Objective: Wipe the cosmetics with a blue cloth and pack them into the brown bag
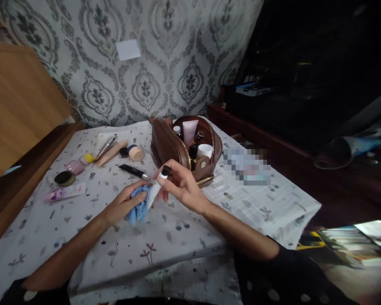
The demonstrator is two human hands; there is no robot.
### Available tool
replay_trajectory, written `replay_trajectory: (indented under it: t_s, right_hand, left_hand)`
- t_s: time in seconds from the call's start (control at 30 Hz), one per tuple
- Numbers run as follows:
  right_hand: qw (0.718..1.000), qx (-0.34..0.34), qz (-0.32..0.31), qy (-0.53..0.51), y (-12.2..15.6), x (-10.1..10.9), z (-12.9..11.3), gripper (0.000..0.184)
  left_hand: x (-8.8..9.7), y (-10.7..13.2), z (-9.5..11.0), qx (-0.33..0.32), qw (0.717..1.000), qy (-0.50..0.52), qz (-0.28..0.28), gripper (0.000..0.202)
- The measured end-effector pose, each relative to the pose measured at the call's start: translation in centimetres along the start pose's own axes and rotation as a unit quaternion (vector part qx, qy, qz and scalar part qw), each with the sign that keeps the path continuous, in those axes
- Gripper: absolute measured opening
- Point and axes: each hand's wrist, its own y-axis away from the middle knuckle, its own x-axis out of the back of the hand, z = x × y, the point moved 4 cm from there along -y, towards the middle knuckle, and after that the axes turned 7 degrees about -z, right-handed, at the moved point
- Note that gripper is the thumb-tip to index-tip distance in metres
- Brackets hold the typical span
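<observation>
In the middle of the table my right hand [182,186] is closed on a white squeeze tube [153,192] with a black cap, holding it tilted near its capped end. Bunched in my left hand [127,199] is a blue cloth [138,207], which touches the tube's lower part. Just beyond my hands stands a brown cosmetic bag [168,144], unzipped. A pink tube [189,130], a white jar [205,150] and small bottles show inside it. A black tube with a silvery end [133,170] lies just behind my left hand.
Left on the patterned tablecloth [130,262] lie a pink-and-white tube [65,192], a dark green round lid [65,178], a pink bottle with a yellow cap [75,166], slim pens [105,148], a beige tube [112,153] and a beige jar [136,153]. A blurred-out item [247,166] lies right.
</observation>
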Motion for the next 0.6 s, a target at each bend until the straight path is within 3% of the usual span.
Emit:
replay_trajectory:
  t_s: [0.1, 0.2, 0.3, 0.37, 0.47, 0.6]
  right_hand:
    - [0.999, 0.031, 0.032, 0.028, 2.5, 1.8, -3.2, 0.031]
    - [0.992, 0.067, 0.088, 0.055, 4.8, 4.3, -6.2, 0.024]
    - [0.98, 0.101, 0.149, 0.08, 6.4, 6.7, -8.7, 0.02]
    - [0.973, 0.112, 0.176, 0.095, 7.1, 7.9, -10.0, 0.018]
    - [0.966, 0.111, 0.201, 0.115, 7.8, 9.1, -10.7, 0.013]
    - [0.963, 0.115, 0.204, 0.132, 7.8, 10.3, -10.2, 0.017]
  left_hand:
    - [-1.0, -0.6, 2.3, -0.001, 0.996, -0.069, -0.05, 0.045]
    - [-1.6, -2.0, 6.3, -0.085, 0.971, -0.217, -0.042, 0.03]
    - [-1.9, -3.8, 10.9, -0.208, 0.905, -0.371, 0.024, 0.024]
    - [-2.0, -5.1, 13.2, -0.249, 0.848, -0.464, 0.07, 0.026]
    - [-2.1, -7.3, 15.1, -0.235, 0.787, -0.565, 0.076, 0.03]
    - [-1.9, -9.2, 15.1, -0.186, 0.757, -0.626, 0.018, 0.034]
